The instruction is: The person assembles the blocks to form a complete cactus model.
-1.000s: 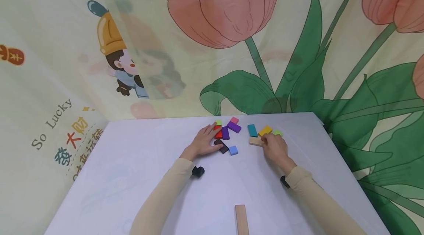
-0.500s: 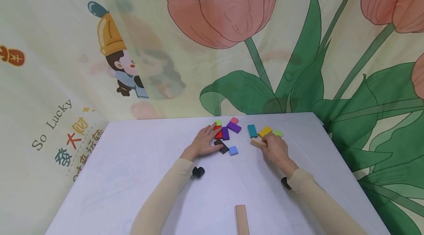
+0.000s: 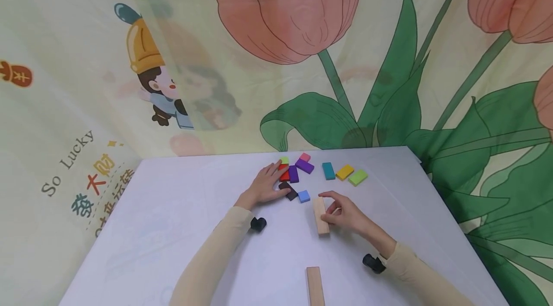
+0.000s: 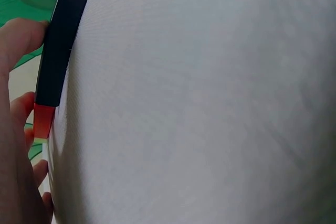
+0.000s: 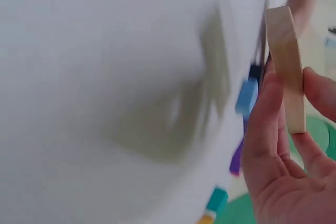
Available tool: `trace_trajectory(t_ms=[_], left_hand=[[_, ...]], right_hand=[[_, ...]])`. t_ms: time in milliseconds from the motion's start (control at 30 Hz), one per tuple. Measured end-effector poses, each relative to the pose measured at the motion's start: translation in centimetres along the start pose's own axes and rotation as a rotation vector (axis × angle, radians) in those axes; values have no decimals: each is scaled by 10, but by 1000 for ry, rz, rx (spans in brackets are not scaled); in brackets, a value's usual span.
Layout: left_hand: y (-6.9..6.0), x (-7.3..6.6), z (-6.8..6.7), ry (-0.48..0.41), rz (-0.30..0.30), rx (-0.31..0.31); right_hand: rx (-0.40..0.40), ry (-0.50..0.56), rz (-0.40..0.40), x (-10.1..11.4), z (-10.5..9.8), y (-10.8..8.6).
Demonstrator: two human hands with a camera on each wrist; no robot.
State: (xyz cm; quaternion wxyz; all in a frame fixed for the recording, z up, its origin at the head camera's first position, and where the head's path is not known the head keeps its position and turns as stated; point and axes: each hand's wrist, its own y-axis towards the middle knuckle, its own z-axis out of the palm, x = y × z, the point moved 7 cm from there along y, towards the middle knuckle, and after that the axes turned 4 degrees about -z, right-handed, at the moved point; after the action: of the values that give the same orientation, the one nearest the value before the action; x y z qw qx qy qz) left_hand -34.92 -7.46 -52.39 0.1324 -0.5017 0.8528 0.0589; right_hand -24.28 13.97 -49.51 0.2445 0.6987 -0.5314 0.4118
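Observation:
My right hand (image 3: 347, 215) pinches a plain wooden block (image 3: 320, 219) between thumb and fingers. In the right wrist view the wooden block (image 5: 287, 66) is held off the white table, with its blurred shadow below. My left hand (image 3: 262, 186) lies with fingers spread beside the coloured blocks. Its fingertips reach the red block (image 3: 283, 176) and its thumb touches the black block (image 3: 291, 193). Close up in the left wrist view, the thumb rests against the black block (image 4: 60, 51). A small blue block (image 3: 304, 196) sits between the two hands.
Purple blocks (image 3: 305, 166), a pink block (image 3: 305, 157) and a lime block (image 3: 284, 159) cluster beyond my left hand. Teal (image 3: 328, 170), yellow (image 3: 344, 172) and green (image 3: 358, 177) blocks lie farther right. Another wooden block (image 3: 315, 287) lies at the near side of the white table (image 3: 151, 229).
My right hand has picked up the wooden block from beside the yellow and teal blocks and brought it nearer and leftward, turning it lengthwise. The left hand has stayed put.

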Motion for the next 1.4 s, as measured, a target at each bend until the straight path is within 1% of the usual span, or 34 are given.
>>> trace_trajectory(t_ms=[100,233,433,667,900,1067,1400], left_hand=[[1,0,-1,-2,0,-6],[1,-1,-1,-4,2,-8],[1,-2,-1,-5,2,-6],[1,-2,-1,-10,-9,3],[-1,-1,1,3,-25,11],[-2,-2,0,-7,-17,5],[-3,-1,-1,-17,-9,-5]], right_hand=[[33,39,2,0,16,-9],[83,76,-1,0,33,-19],[134,139,25,-5,46,-25],[118,165,51,-9,50,-27],[108,131,52,-8,53,-29],[112,103,64,-9,54,-29],[127,67,27,-6,54,-30]])
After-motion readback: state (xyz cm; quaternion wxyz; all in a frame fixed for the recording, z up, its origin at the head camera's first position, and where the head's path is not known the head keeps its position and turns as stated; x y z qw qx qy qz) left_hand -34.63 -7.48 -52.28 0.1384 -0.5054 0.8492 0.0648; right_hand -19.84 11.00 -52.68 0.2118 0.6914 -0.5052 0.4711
